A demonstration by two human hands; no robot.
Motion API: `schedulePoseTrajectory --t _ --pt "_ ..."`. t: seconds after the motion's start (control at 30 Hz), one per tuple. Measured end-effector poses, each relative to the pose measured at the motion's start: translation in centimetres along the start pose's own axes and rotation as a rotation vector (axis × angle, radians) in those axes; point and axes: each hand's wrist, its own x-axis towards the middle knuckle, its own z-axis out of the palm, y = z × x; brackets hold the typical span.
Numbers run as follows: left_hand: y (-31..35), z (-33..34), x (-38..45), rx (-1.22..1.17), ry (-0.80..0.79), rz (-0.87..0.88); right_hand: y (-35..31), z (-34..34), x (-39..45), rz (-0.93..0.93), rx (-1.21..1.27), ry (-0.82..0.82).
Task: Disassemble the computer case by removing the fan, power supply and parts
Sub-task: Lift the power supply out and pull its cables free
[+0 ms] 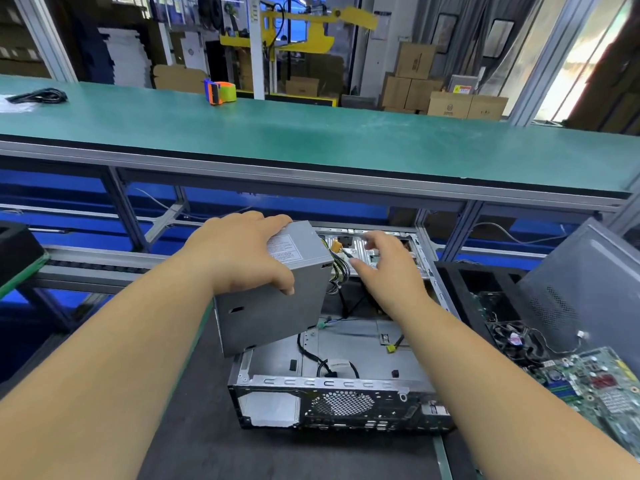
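An open computer case [332, 403] lies on a dark mat in front of me, its rear panel facing me. My left hand [242, 251] grips a grey power supply [273, 306] from above and holds it tilted over the case's left side. A bundle of yellow and black cables [337, 268] runs from the supply's right face into the case. My right hand [388, 268] hovers over the case's far part beside those cables, fingers loosely spread, holding nothing that I can see. Loose black wires [325, 365] lie on the case floor.
A motherboard [602, 389] and a black fan [516, 341] lie to the right of the case, with a grey side panel [585, 285] leaning behind them. A green conveyor table [311, 133] runs across the back, carrying a tape dispenser [220, 91] and a black cable [38, 95].
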Motion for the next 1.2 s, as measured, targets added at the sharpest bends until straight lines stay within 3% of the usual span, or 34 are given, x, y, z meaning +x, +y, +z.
schedulePoseTrajectory --t 0.3,0.4,0.57,0.67,0.97,1.07,1.2 --pt "0.1 0.1 0.0 0.032 -0.005 0.010 -1.9 0.1 2.5 0.009 0.060 -0.213" --pt "0.2 0.1 0.0 0.039 -0.011 0.009 -2.1 0.4 2.8 -0.006 0.079 -0.150" --pt "0.0 0.0 0.0 0.025 -0.014 -0.012 -1.8 -1.2 3.1 0.114 0.433 -0.084" --pt "0.0 0.2 0.0 0.019 -0.013 -0.007 -0.9 -2.8 2.2 0.148 0.469 -0.168" --pt "0.0 -0.1 -0.2 -0.069 0.002 -0.040 1.4 -1.8 -1.1 0.106 0.141 -0.607" --pt "-0.1 -0.4 -0.6 -0.132 0.010 -0.065 1.7 -1.8 -1.5 0.087 0.087 -0.567" --pt "-0.2 -0.6 -1.7 -0.266 0.088 -0.088 2.3 -4.1 -1.3 0.134 0.194 -0.389"
